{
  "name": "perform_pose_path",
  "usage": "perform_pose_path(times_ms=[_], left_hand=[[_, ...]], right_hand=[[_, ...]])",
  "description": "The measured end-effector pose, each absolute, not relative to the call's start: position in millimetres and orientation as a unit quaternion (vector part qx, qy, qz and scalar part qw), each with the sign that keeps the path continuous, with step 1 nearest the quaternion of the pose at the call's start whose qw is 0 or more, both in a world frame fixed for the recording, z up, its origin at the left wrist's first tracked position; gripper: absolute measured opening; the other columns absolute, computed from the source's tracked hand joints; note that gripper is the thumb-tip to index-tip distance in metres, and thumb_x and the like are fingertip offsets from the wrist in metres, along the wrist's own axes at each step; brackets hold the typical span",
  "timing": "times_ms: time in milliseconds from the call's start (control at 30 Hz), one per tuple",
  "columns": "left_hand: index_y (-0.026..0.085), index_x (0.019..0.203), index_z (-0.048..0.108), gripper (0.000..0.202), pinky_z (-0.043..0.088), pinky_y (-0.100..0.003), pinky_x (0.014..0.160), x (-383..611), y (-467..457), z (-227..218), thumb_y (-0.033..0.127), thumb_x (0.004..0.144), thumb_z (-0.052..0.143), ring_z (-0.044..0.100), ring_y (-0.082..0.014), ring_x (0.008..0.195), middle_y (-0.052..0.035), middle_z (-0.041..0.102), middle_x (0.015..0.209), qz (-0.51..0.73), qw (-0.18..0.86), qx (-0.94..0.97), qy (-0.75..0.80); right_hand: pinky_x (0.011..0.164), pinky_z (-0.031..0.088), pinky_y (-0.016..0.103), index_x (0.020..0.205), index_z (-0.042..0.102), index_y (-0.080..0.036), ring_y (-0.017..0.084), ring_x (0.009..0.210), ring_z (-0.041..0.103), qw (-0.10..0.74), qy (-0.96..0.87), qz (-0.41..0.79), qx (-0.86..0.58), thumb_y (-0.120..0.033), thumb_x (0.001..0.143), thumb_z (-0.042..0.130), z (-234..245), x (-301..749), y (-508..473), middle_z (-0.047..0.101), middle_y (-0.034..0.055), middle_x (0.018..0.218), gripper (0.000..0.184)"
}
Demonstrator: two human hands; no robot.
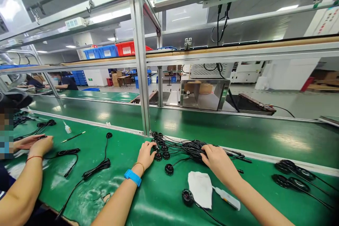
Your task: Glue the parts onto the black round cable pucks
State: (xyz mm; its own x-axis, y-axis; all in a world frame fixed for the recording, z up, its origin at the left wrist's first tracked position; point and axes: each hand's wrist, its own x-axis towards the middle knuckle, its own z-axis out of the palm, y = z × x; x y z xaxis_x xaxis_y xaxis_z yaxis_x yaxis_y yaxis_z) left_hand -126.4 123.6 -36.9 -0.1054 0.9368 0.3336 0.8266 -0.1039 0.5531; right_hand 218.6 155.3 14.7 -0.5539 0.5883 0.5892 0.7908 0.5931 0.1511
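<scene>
Head view: both hands are in the tangled pile of black cabled round parts (182, 148) at 12 o'clock on the green mat (159, 201), just in front of the aluminium upright (140, 77).

Left hand (146, 154): fingers curled down onto the small round heads at the pile's 9 o'clock edge. Looks like a pinch on one head, but the fingertips are hidden, so I can't tell if it's actually closed on anything. Blue wristband (132, 177) on that arm.

Right hand (216, 159): palm down, pressing on the coiled cable bundle at the pile's 3 o'clock side. Fingers are spread over it, not visibly clamped; whether it grips is unclear.

Loose units: one round head (168, 169) at 6 o'clock of the pile, another (188, 196) nearer, touching the white cloth (201, 189). Small white dispenser bottle (227, 198) lies flat at the cloth's 3 o'clock. More coiled pairs (290, 174) sit well apart at 3 o'clock.

A co-worker's hands (34, 143) are at 9 o'clock on separate cables, well clear.

My take on doing it well: hold the bundle down with the right, and draw one head out along its own lead with the left. Don't yank across the loops, or the tangle tightens.
</scene>
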Motion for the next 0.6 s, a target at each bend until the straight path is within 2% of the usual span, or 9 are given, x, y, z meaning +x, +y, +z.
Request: perform_pose_path(times_ms=[100, 200, 400, 533, 600], left_hand=[[0.017, 0.117, 0.063, 0.029, 0.047, -0.048, 0.097, -127, 125, -39, 0.026, 0.090, 0.067, 0.057, -0.0255, 0.110, -0.0077, 0.061, 0.115, 0.340, 0.090, 0.663, 0.661], [0.016, 0.114, 0.064, 0.027, 0.048, -0.048, 0.096, -127, 126, -38, 0.026, 0.090, 0.067, 0.058, -0.0247, 0.107, -0.0075, 0.062, 0.112, 0.371, 0.099, 0.645, 0.661], [0.014, 0.107, 0.063, 0.027, 0.049, -0.046, 0.095, -122, 121, -25, 0.031, 0.087, 0.068, 0.055, -0.0276, 0.115, -0.0108, 0.056, 0.124, 0.498, 0.140, 0.576, 0.633], [0.013, 0.104, 0.062, 0.038, 0.053, -0.042, 0.088, -108, 108, -9, 0.042, 0.081, 0.072, 0.062, -0.0253, 0.102, -0.0114, 0.064, 0.111, 0.567, 0.257, 0.540, 0.566], [0.014, 0.105, 0.060, 0.045, 0.055, -0.039, 0.087, -95, 96, 0, 0.046, 0.078, 0.074, 0.065, -0.0243, 0.099, -0.0117, 0.067, 0.106, 0.585, 0.329, 0.523, 0.525]], right_hand=[[0.073, 0.045, 0.032, 0.102, 0.057, -0.015, 0.020, 0.078, 0.059, 0.288, -0.853, -0.200, -0.387, -0.015, 0.098, 0.044, 23, 218, 159, 0.059, 0.0075, 0.092, 0.014], [0.066, 0.043, 0.027, 0.102, 0.057, -0.016, 0.015, 0.072, 0.055, 0.317, -0.854, -0.208, -0.356, -0.006, 0.094, 0.039, 40, 218, 161, 0.057, 0.0073, 0.097, 0.022], [0.083, 0.043, 0.030, 0.095, 0.065, -0.020, 0.015, 0.085, 0.055, 0.354, -0.863, -0.252, -0.257, 0.002, 0.092, 0.038, 75, 214, 154, 0.062, 0.0055, 0.099, 0.034], [0.081, 0.045, 0.032, 0.098, 0.060, -0.018, 0.018, 0.090, 0.056, 0.381, -0.847, -0.246, -0.277, -0.003, 0.093, 0.040, 93, 234, 122, 0.060, 0.0087, 0.102, 0.025], [0.081, 0.049, 0.031, 0.099, 0.057, -0.017, 0.020, 0.094, 0.058, 0.382, -0.847, -0.218, -0.300, -0.013, 0.095, 0.045, 95, 261, 98, 0.059, 0.0102, 0.103, 0.014]])
